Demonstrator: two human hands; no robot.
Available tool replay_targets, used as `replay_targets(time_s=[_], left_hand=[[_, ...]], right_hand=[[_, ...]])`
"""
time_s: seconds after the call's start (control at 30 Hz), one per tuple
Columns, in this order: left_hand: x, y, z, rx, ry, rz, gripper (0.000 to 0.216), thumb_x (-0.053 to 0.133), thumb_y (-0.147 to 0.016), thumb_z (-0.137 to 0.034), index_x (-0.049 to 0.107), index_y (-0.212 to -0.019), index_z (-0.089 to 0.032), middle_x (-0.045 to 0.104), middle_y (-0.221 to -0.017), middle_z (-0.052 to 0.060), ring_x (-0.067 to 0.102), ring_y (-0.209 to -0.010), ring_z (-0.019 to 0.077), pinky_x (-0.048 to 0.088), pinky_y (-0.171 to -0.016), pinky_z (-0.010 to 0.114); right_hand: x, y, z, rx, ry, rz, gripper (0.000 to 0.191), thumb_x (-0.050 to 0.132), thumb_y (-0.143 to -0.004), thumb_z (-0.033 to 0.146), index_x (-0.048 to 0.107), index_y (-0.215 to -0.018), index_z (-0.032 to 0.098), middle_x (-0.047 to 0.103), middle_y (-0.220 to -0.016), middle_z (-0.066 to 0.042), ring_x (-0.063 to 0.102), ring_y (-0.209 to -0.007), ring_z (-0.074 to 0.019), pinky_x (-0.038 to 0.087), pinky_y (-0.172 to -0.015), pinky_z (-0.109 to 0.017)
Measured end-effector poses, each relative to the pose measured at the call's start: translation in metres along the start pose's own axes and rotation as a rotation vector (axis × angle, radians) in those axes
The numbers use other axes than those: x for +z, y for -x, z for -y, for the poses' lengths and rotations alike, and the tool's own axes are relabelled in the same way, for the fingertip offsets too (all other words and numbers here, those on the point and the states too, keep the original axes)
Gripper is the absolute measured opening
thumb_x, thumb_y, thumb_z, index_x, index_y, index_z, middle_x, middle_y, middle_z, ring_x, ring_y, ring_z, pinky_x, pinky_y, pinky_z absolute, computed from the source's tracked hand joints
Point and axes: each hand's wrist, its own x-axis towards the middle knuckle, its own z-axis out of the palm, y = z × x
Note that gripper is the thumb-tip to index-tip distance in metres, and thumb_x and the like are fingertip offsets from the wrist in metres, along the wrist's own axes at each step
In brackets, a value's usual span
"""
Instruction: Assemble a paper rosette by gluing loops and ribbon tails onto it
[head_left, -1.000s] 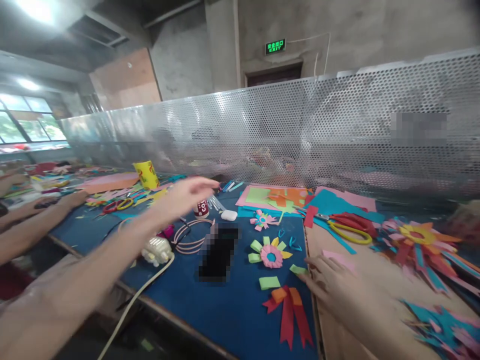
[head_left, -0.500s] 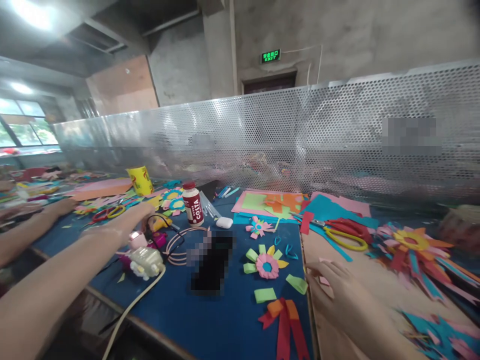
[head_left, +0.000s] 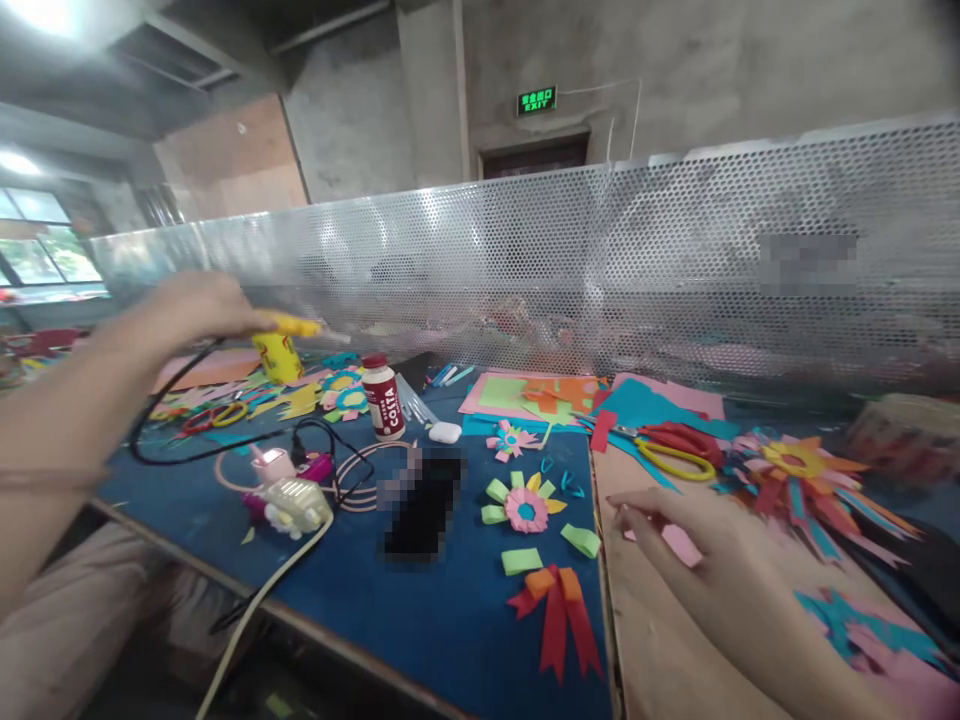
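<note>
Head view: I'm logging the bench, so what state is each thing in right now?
Left hand: raised, shut on glue gun.
Glue gun: lifted off the table, black cord hanging.
Right hand: resting on pink paper.
Bottle: upright, capped.
Scissors: lying closed.
Yellow cup: upright.
Paper flower: lying flat.

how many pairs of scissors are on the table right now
2. One pair of scissors with red and yellow handles lies on the teal paper right of centre; a second pair lies among the paper scraps at far left. More may be hidden under the paper clutter.
</note>
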Motion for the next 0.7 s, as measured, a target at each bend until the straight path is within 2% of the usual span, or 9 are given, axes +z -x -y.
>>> replay_targets(time_s=[0.1, 0.17, 0.2, 0.27, 0.33, 0.43, 0.5, 0.63, 0.7], left_hand=[[-0.026, 0.021, -0.033, 0.147, -0.138, -0.029, 0.052, 0.046, -0.079, -0.06, 0.061, -0.061, -0.013, 0.045, -0.05, -0.002, 0.057, -0.077, 0.0175, 0.045, -0.08, 0.037], [-0.038, 0.056, -0.073, 0.261, -0.007, -0.197, 0.042, 0.047, -0.081, -0.053, 0.062, -0.067, -0.016, 0.052, -0.054, -0.002, 0.055, -0.063, 0.0135, 0.045, -0.069, 0.033], [-0.041, 0.077, -0.095, 0.316, 0.069, -0.196, 0.034, 0.051, -0.081, -0.049, 0.065, -0.074, -0.019, 0.058, -0.061, -0.002, 0.055, -0.06, 0.013, 0.044, -0.064, 0.03], [-0.04, 0.119, -0.136, 0.366, 0.184, -0.172, 0.03, 0.058, -0.075, -0.048, 0.064, -0.082, -0.019, 0.062, -0.063, 0.0, 0.058, -0.056, 0.0161, 0.042, -0.054, 0.027], [-0.032, 0.157, -0.166, 0.546, 0.198, -0.07, 0.027, 0.053, -0.081, -0.039, 0.061, -0.091, -0.015, 0.064, -0.067, 0.005, 0.061, -0.058, 0.0191, 0.04, -0.051, 0.028], [-0.024, 0.186, -0.178, 0.683, 0.352, -0.007, 0.018, 0.053, -0.081, -0.029, 0.062, -0.087, -0.014, 0.063, -0.065, 0.006, 0.061, -0.056, 0.0198, 0.037, -0.047, 0.027], [-0.022, 0.182, -0.169, 0.762, 0.567, 0.253, 0.019, 0.055, -0.08, -0.03, 0.064, -0.089, -0.015, 0.066, -0.072, 0.006, 0.063, -0.061, 0.0193, 0.041, -0.051, 0.026], [0.003, 0.138, -0.147, 0.946, 0.931, 1.16, 0.027, 0.046, -0.087, -0.036, 0.069, -0.085, -0.022, 0.071, -0.083, 0.003, 0.066, -0.073, 0.0154, 0.047, -0.062, 0.023], [0.039, 0.124, -0.151, 0.896, 0.918, 1.268, 0.031, 0.042, -0.088, -0.036, 0.068, -0.086, -0.019, 0.071, -0.082, 0.005, 0.066, -0.072, 0.0155, 0.047, -0.061, 0.023]], right_hand=[[-0.003, -0.003, 0.029, 0.126, -0.262, 0.195, 0.031, 0.041, -0.088, 0.041, 0.066, -0.087, 0.023, 0.069, -0.078, -0.002, 0.064, -0.074, -0.0177, 0.051, -0.064, -0.028], [-0.005, -0.014, 0.049, 0.15, -0.494, 0.239, 0.033, 0.043, -0.088, 0.045, 0.065, -0.1, 0.023, 0.07, -0.092, -0.004, 0.064, -0.089, -0.0187, 0.051, -0.076, -0.03], [-0.006, -0.021, 0.058, 0.152, -0.629, 0.247, 0.037, 0.045, -0.087, 0.047, 0.062, -0.109, 0.023, 0.069, -0.1, -0.005, 0.062, -0.095, -0.0192, 0.049, -0.082, -0.032], [-0.008, -0.036, 0.076, 0.136, -0.899, 0.202, 0.042, 0.043, -0.086, 0.051, 0.062, -0.111, 0.022, 0.066, -0.107, -0.006, 0.061, -0.099, -0.0205, 0.048, -0.086, -0.036], [-0.01, -0.046, 0.089, 0.141, -1.12, 0.175, 0.04, 0.042, -0.087, 0.049, 0.063, -0.107, 0.022, 0.066, -0.108, -0.005, 0.06, -0.101, -0.0206, 0.048, -0.086, -0.035], [-0.012, -0.042, 0.1, 0.245, -1.345, 0.08, 0.031, 0.046, -0.087, 0.041, 0.065, -0.101, 0.021, 0.067, -0.106, -0.004, 0.061, -0.099, -0.0198, 0.049, -0.084, -0.032], [-0.014, -0.029, 0.099, 0.334, -1.372, -0.07, 0.025, 0.053, -0.083, 0.037, 0.066, -0.096, 0.02, 0.068, -0.103, -0.005, 0.061, -0.099, -0.0202, 0.05, -0.084, -0.031], [-0.016, 0.003, 0.089, 0.456, -1.271, -0.502, 0.024, 0.061, -0.076, 0.029, 0.065, -0.098, 0.019, 0.069, -0.102, -0.006, 0.062, -0.099, -0.0214, 0.05, -0.085, -0.032], [-0.018, 0.013, 0.085, 0.537, -1.267, -0.628, 0.025, 0.062, -0.072, 0.025, 0.065, -0.097, 0.02, 0.07, -0.095, -0.005, 0.065, -0.092, -0.0204, 0.053, -0.079, -0.031]])
